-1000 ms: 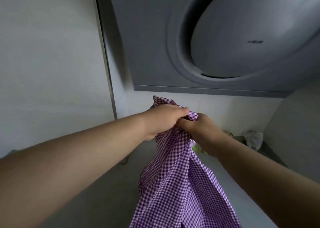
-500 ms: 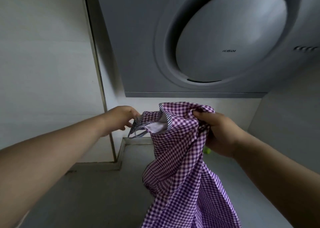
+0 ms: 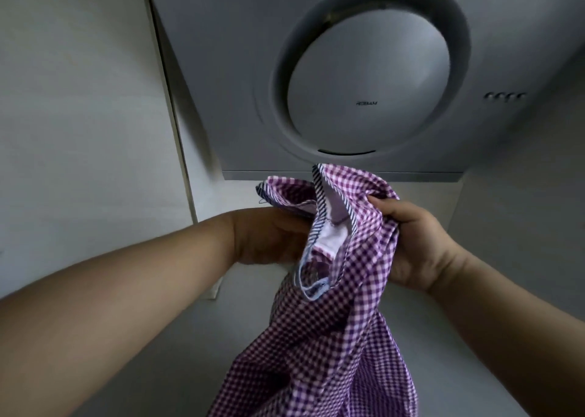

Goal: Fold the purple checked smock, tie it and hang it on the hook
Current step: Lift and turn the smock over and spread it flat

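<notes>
The purple checked smock [image 3: 342, 337] hangs bunched in front of me, its striped-trimmed neck opening with white lining turned up toward me. My right hand [image 3: 414, 245] grips a fistful of the cloth at the upper right. From the left, my left hand [image 3: 269, 236] holds the smock's upper edge; its fingers are partly hidden behind the fabric. The lower part of the smock drops out of the bottom of the frame. No hook is in view.
A grey range hood [image 3: 348, 77] with a large round panel hangs right above the hands. A pale cabinet [image 3: 79, 115] fills the left side. White wall [image 3: 512, 233] and a grey countertop [image 3: 190, 337] lie below and behind the smock.
My left hand, pulled out to the left half a second ago, has come back in against the smock. The view has tilted up toward the hood. The neck opening now faces me.
</notes>
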